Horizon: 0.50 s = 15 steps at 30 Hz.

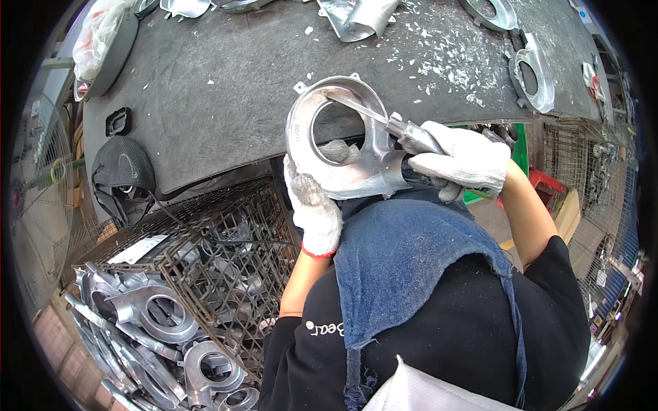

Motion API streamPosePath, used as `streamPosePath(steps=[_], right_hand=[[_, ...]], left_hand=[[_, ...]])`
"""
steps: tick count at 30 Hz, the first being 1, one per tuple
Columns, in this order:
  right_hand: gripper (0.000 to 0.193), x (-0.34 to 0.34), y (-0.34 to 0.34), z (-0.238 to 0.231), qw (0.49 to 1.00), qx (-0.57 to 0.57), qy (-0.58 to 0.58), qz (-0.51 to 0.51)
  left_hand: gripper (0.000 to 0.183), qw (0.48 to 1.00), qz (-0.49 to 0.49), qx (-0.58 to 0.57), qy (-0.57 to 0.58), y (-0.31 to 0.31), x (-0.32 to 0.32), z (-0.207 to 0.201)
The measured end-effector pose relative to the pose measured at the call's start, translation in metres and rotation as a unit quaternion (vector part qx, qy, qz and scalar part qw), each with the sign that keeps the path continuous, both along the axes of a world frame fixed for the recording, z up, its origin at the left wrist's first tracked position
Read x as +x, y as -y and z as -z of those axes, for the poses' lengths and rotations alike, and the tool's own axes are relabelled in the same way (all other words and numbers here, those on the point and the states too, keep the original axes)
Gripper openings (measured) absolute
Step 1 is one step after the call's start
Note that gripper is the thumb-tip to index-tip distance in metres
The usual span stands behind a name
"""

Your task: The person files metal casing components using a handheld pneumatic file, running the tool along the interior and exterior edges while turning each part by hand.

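My left hand, in a white knit glove, grips a silvery cast-metal blower housing from its lower left. Some gloved fingertips show through the round opening. The housing is tilted up over the table's near edge, with small lugs along its top. My right hand, also gloved, is closed around a metal-bodied hand tool with a long thin blade like a file. That blade crosses the opening from the right, and its tip meets the upper left part of the ring. The tool's rear end is hidden by my fingers.
The dark table carries scattered metal flakes and another housing at right. A black mesh-covered object sits at the left edge. Wire crates and piled housings stand lower left. A fan is far left.
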State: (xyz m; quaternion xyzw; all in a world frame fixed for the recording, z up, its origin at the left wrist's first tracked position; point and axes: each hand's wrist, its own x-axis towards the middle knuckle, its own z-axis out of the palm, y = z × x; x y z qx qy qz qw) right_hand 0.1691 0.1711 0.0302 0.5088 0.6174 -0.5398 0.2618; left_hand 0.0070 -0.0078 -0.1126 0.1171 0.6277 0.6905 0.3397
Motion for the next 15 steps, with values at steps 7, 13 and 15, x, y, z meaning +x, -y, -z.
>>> streamPosePath(steps=[7, 13, 15], right_hand=[[0.047, 0.01, 0.005, -0.003, 0.999, -0.02, -0.007, 0.046], [0.044, 0.04, 0.012, -0.004, 0.993, -0.082, -0.004, 0.088], [0.046, 0.048, 0.015, 0.0, 0.989, -0.103, -0.017, 0.101]], left_hand=[[0.059, 0.998, 0.017, -0.029, -0.05, 0.004, 0.003, -0.012], [0.083, 0.986, 0.121, 0.082, -0.083, 0.006, 0.005, -0.011], [0.088, 0.994, 0.093, 0.061, -0.01, 0.009, 0.007, -0.006]])
